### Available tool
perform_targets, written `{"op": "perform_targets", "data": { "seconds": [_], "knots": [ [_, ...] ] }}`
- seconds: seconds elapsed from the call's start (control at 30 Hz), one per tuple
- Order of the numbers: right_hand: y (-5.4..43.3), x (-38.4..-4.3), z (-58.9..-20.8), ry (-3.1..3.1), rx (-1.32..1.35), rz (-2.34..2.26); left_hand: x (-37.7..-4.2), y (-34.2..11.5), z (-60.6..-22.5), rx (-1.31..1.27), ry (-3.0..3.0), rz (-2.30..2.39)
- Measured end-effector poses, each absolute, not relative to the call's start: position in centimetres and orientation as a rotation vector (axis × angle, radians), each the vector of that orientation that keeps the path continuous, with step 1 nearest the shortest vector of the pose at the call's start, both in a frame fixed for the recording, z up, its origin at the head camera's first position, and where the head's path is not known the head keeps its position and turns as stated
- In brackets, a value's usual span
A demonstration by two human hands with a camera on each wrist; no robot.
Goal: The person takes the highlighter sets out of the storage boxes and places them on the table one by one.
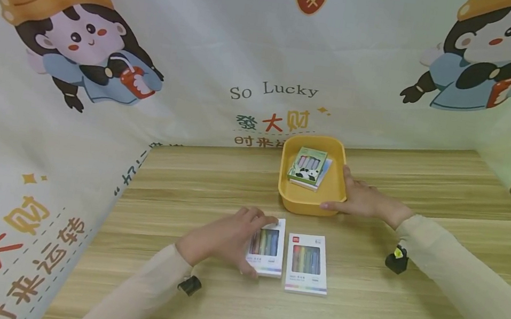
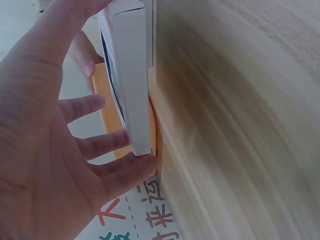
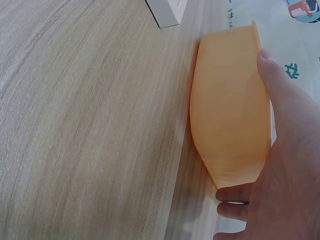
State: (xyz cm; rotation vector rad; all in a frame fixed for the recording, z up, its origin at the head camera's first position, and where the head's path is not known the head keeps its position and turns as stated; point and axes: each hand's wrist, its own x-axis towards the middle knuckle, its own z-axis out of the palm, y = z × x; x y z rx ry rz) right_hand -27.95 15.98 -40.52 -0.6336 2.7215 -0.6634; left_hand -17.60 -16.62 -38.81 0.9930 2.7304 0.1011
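My left hand (image 1: 233, 235) grips a white windowed box (image 1: 267, 248) of coloured sticks, thumb at its near end and fingertips at its far end. In the left wrist view, this box (image 2: 132, 80) stands between the thumb and the fingers. A matching white box (image 1: 308, 263) lies flat on the table just to its right. My right hand (image 1: 368, 200) holds the right side of a yellow plastic bin (image 1: 309, 208), thumb toward the near corner. Inside the bin, a green box (image 1: 308, 166) with a panda picture lies over a pale one (image 1: 324, 174).
The wood-grain table (image 1: 203, 185) runs back to a printed white cloth (image 1: 201, 55) with cartoon figures, which also hangs along both sides. A small black wrist device (image 1: 396, 260) shows below the right sleeve, another (image 1: 189, 284) below the left.
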Motion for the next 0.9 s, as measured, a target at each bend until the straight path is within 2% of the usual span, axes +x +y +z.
{"op": "perform_targets", "data": {
  "seconds": [0.9],
  "knots": [
    [16.0, -27.9, -40.5, 2.744, -0.642, -0.632, -17.1, -16.1, -40.2, 1.013, 2.705, 0.112]
  ]
}}
